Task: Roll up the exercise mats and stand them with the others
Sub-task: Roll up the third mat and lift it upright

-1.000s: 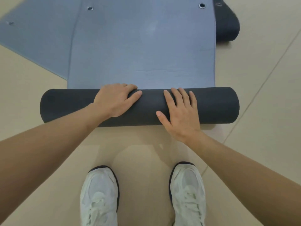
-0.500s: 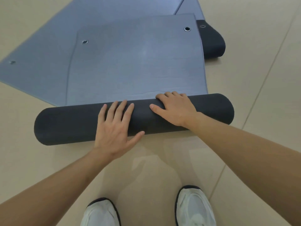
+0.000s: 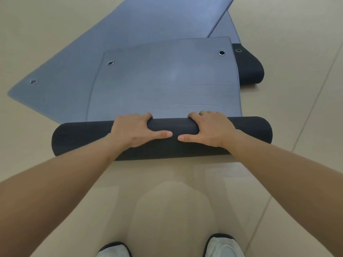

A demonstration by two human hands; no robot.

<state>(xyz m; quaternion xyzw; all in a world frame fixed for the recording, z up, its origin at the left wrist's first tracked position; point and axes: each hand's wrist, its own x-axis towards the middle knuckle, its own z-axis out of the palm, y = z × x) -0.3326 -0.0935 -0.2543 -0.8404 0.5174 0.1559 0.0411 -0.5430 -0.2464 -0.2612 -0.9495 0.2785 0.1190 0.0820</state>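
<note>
The mat roll lies across the middle of the frame on the floor, a dark cylinder with its unrolled tail stretching toward the top. My left hand and right hand both grip it near its centre. The fingers curl over the far side and the thumbs lie along the near side, tips pointing at each other with a small gap between. The tail has two metal eyelets at its far corners. It lies on a second flat mat that spreads toward the upper left. A curled dark mat end sits at the upper right. My white shoes show at the bottom edge.
</note>
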